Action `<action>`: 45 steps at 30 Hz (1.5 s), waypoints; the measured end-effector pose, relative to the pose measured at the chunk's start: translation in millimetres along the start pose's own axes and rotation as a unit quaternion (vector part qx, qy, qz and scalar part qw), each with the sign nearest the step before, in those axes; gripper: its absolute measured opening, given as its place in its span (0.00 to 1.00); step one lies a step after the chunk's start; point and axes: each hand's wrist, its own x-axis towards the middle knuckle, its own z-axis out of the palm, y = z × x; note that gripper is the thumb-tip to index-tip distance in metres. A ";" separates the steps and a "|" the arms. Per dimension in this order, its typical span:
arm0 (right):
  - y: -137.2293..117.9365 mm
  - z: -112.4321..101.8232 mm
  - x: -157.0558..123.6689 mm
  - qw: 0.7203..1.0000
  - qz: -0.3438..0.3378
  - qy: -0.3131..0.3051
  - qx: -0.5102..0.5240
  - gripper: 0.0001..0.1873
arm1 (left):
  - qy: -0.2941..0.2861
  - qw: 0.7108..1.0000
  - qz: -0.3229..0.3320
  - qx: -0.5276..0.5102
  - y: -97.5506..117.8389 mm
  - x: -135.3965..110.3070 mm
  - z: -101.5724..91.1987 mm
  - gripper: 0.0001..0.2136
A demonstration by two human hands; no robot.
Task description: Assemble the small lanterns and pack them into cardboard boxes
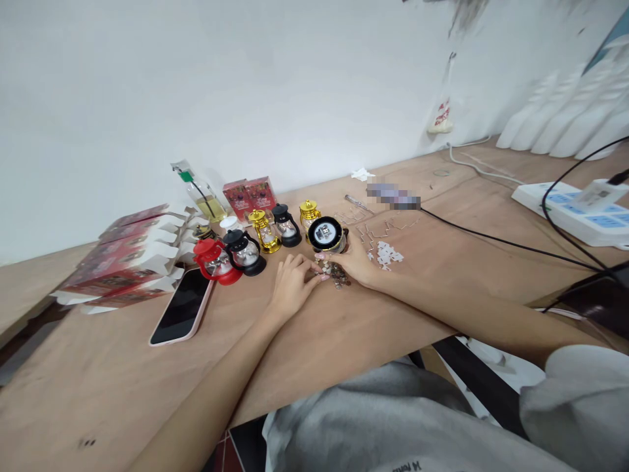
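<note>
My right hand grips a small lantern, tipped so that its round black base with a pale centre faces me. Part of the lantern's body is hidden by the hand. Below it lies a small heap of tiny shiny pieces, too small to name. My left hand is at the left edge of this heap, thumb and fingertips drawn together. Whatever the fingertips hold cannot be made out. Beyond my hands stand gold lanterns, black lanterns and a red lantern.
Red boxes with open flaps are stacked at left, beside a phone and a bottle of yellowish liquid. A screwdriver, bent metal strips and white bits lie right. Cables lead towards a power strip.
</note>
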 end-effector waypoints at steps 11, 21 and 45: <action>3.7 -0.6 0.7 1.000 -0.005 -0.015 0.003 0.32 | 0.047 0.992 0.062 0.097 -4.2 -1.3 7.3 0.11; 6.5 -1.2 0.0 0.999 -0.033 -0.024 -0.025 0.34 | 0.383 0.922 0.037 -0.048 2.1 -0.5 -26.8 0.07; -11.2 -1.0 -11.5 0.982 -0.129 -0.099 -0.096 0.17 | 0.386 0.909 0.155 -0.026 33.8 -12.4 -37.7 0.01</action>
